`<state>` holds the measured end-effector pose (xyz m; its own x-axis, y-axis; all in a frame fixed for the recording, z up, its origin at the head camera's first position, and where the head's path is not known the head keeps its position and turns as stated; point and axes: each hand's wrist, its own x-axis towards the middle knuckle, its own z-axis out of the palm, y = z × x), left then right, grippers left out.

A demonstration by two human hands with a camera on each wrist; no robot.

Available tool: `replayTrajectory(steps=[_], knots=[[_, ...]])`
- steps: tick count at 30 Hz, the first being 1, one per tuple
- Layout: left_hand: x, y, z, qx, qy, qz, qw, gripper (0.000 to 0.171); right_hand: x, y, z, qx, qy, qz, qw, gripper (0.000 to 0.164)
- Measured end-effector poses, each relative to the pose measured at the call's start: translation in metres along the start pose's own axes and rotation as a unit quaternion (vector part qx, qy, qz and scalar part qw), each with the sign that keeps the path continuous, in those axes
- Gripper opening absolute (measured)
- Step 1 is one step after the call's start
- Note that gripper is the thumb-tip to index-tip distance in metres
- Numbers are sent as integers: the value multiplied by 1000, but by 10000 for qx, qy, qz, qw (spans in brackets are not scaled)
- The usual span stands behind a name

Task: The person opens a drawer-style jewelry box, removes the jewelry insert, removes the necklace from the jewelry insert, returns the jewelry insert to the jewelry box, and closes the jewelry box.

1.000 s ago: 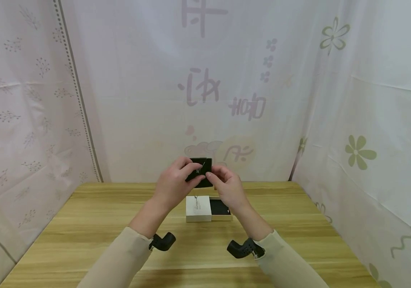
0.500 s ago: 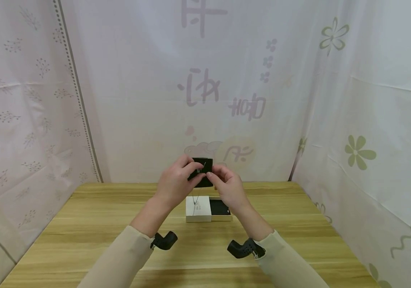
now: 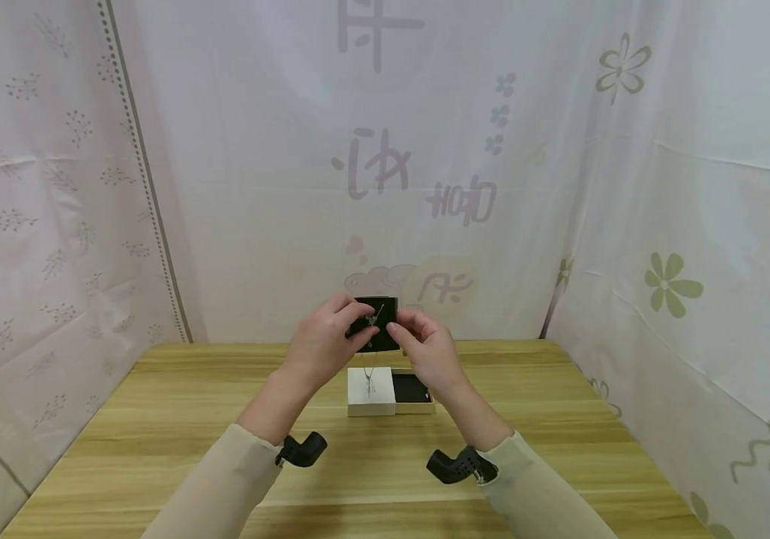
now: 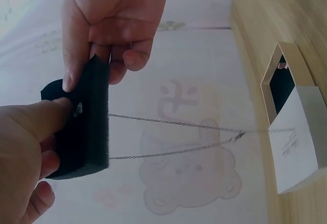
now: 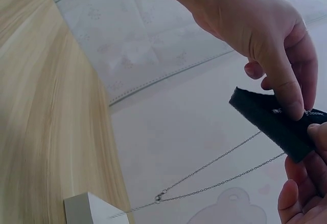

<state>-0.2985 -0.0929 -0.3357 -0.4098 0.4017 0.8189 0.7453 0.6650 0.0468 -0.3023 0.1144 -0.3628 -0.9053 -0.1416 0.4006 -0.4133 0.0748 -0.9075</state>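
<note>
My right hand (image 3: 431, 355) pinches a black foam jewelry pad (image 3: 388, 340), thumb on its front and fingers behind. My left hand (image 3: 324, 337) has its thumb and index finger at a small sparkling pendant (image 3: 373, 320) on the pad's face. In the left wrist view, my left hand (image 4: 23, 137) touches the pad (image 4: 97, 127) next to the pendant (image 4: 78, 110). The necklace chain (image 4: 153, 119) runs from behind the pad and hangs in a narrow loop, its clasp (image 4: 237, 136) lowest with a loose tail. The right wrist view also shows the hanging chain (image 5: 219, 158).
Below the hands, a white box lid (image 3: 370, 385) lies on the wooden table (image 3: 223, 419), against an open box base (image 3: 415, 408) with a black lining. Printed curtains (image 3: 257, 187) surround the table at back and sides.
The left fingers have shifted slightly down and left, so more of the pendant shows. The chain has come into fuller view beneath the pad, swinging over the lid. The right hand stays put.
</note>
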Motion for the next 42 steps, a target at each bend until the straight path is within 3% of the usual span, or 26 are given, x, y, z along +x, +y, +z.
replayTrajectory(steps=[6,19,29,35,42], knots=[[1,1,-2,261,-80,109,9996,19,-1,0,0,-1,10,19,10000,22],[8,-1,-8,296,256,274,9989,14,-1,2,-2,-138,44,-37,9999,20],[12,-2,-9,401,107,438,9982,14,-1,1,-3,-187,-12,-20,9998,22],[16,-4,-11,435,316,544,9971,10,-1,3,-2,-234,-28,32,9997,21],[24,-10,-17,593,360,343,9970,8,-3,5,-2,-392,-5,56,9992,21]])
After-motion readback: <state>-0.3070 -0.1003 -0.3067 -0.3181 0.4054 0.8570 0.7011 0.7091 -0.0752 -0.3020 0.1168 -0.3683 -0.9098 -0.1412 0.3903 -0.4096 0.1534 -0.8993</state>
